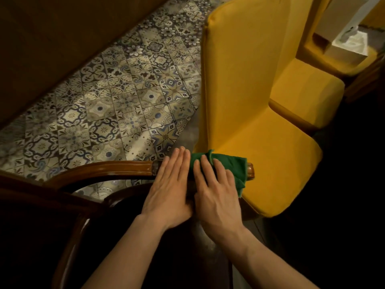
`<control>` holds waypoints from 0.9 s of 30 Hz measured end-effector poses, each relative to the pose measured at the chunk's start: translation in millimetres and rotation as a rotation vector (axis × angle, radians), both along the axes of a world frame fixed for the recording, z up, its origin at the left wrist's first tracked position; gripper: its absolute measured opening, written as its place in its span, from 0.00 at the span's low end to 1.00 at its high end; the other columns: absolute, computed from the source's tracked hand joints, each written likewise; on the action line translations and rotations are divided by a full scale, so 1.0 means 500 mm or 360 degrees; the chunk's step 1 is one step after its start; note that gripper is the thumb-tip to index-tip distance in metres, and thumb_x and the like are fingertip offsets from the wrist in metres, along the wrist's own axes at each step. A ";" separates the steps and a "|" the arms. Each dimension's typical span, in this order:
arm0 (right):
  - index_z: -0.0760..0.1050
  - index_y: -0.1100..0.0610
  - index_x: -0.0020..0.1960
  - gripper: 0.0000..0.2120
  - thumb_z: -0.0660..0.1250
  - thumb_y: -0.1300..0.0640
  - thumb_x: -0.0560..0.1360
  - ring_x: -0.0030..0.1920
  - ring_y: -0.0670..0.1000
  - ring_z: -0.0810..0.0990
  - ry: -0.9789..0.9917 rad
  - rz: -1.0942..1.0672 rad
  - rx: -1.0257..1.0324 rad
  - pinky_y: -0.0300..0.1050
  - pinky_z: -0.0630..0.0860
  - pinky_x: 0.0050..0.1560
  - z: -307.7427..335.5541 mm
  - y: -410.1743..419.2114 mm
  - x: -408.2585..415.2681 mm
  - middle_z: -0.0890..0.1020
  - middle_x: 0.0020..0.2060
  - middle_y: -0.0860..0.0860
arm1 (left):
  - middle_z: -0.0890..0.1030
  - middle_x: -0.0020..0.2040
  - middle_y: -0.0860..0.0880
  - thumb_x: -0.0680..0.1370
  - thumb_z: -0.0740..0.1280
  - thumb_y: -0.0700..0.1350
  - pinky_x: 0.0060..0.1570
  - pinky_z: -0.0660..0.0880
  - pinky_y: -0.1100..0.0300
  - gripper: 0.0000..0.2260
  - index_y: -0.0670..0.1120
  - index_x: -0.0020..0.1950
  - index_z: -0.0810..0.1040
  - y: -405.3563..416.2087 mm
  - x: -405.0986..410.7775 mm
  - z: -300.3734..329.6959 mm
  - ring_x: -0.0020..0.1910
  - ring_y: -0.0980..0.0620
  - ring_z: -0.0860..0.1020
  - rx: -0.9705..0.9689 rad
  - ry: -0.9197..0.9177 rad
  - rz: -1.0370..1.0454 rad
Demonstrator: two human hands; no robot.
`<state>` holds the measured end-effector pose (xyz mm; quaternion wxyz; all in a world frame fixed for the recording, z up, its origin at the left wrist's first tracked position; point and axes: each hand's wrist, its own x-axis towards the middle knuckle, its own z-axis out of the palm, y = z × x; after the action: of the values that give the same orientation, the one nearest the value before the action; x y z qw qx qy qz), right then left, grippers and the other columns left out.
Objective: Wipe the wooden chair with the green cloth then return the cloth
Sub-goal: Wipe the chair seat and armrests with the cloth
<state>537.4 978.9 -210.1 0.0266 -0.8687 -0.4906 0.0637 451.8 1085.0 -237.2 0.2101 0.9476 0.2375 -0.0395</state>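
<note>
A crumpled green cloth (225, 165) is draped over the right end of the curved, glossy brown wooden chair rail (108, 168), just below the centre of the frame. The cloth is pressed down by the right hand (216, 192), which is laid flat on it with the fingers (208, 170) extended and close together, not curled into a grip. The left hand (168, 188) is placed just beside the right, also flat with fingers straight and held together, its fingertips (181, 153) reaching the left edge of the cloth; whether the palm rests on cloth or on bare wood cannot be told. Both bare forearms are seen entering from the bottom edge. The dark seat of the wooden chair is hidden in shadow at lower left. A mustard-yellow upholstered chair (260, 113) is seen just beyond the cloth, filling the right centre, with a second yellow chair (308, 90) behind it at upper right. A patterned blue-and-cream tiled floor (125, 97) is spread across the left and upper centre.
</note>
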 end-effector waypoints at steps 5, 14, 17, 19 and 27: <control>0.55 0.61 0.80 0.40 0.62 0.52 0.71 0.75 0.67 0.62 0.0190 0.0128 -0.0153 0.62 0.64 0.72 0.024 0.007 0.000 0.59 0.80 0.61 | 0.30 0.81 0.46 0.73 0.65 0.49 0.78 0.34 0.53 0.50 0.42 0.79 0.31 0.013 -0.008 0.011 0.78 0.53 0.28 -0.0096 -0.0006 -0.0041; 0.63 0.47 0.78 0.41 0.77 0.56 0.70 0.70 0.58 0.69 0.0055 0.0345 -0.0193 0.65 0.65 0.69 0.049 0.014 0.064 0.68 0.76 0.47 | 0.35 0.83 0.51 0.72 0.65 0.49 0.79 0.37 0.54 0.49 0.50 0.81 0.33 0.090 -0.100 0.038 0.79 0.57 0.32 0.0075 -0.0266 0.0239; 0.69 0.51 0.75 0.40 0.79 0.62 0.66 0.67 0.60 0.71 0.0255 0.0287 -0.0063 0.58 0.73 0.65 0.048 0.017 0.061 0.75 0.72 0.51 | 0.32 0.81 0.51 0.73 0.67 0.52 0.77 0.34 0.53 0.52 0.51 0.80 0.29 0.161 -0.183 0.032 0.79 0.54 0.31 0.0228 -0.0105 0.0529; 0.72 0.53 0.73 0.38 0.78 0.67 0.66 0.66 0.60 0.73 0.0281 0.0248 0.0029 0.57 0.75 0.62 0.049 0.013 0.058 0.77 0.69 0.52 | 0.29 0.80 0.47 0.73 0.70 0.54 0.78 0.33 0.51 0.55 0.49 0.78 0.26 0.195 -0.234 0.019 0.79 0.50 0.29 0.0255 0.0077 0.0669; 0.69 0.56 0.75 0.37 0.73 0.70 0.68 0.66 0.54 0.73 0.0384 0.0319 0.0540 0.51 0.72 0.67 0.069 0.118 -0.062 0.75 0.71 0.52 | 0.29 0.80 0.41 0.71 0.71 0.56 0.79 0.36 0.47 0.58 0.41 0.78 0.27 0.202 -0.285 -0.024 0.78 0.46 0.28 0.0253 0.0227 0.0766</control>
<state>506.3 1038.1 -175.7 0.2243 -0.7847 -0.5715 0.0860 309.3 1185.8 -249.2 0.1211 0.8722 0.4725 -0.0364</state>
